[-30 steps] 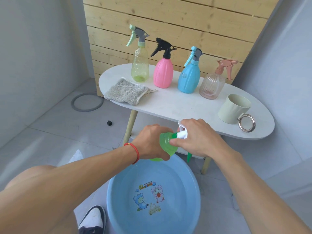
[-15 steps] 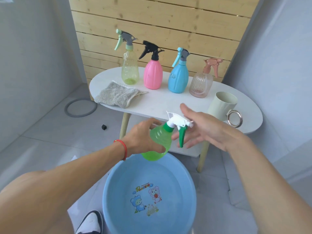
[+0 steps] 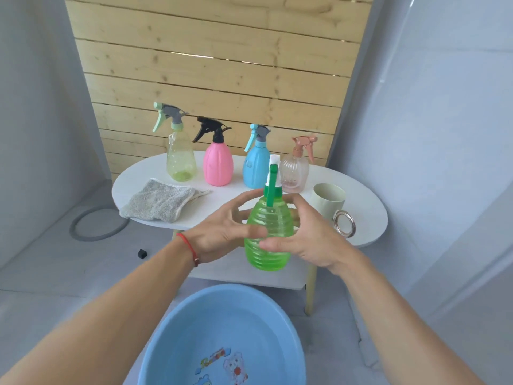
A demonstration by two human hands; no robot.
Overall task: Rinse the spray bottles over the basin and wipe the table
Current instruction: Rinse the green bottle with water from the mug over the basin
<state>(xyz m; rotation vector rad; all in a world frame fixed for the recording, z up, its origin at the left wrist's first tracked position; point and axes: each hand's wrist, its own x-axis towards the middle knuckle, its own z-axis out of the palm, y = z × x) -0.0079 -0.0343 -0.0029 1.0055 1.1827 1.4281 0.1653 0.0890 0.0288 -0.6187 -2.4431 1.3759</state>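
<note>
A green ribbed spray bottle (image 3: 268,237) with a white and green trigger head stands upright in the air between my hands, above the far rim of the blue basin (image 3: 177,343). My left hand (image 3: 222,232) curls round its left side and back. My right hand (image 3: 308,237) cups its right side, thumb across the front. On the white oval table (image 3: 366,218) behind stand a pale yellow-green bottle (image 3: 180,159), a pink bottle (image 3: 218,162), a blue bottle (image 3: 256,165) and a clear pinkish bottle (image 3: 295,170). A grey cloth (image 3: 159,202) lies at the table's left end.
A cream mug (image 3: 327,200) with a metal ring handle stands at the table's right end. A lower shelf runs under the tabletop. A grey ring (image 3: 97,223) and a small black cube (image 3: 142,253) lie on the tiled floor at left. Wooden slats back the table.
The green bottle has been raised and turned upright, away from the basin toward the table. My right hand, open beside the trigger before, now holds the bottle's body. The view has tilted up.
</note>
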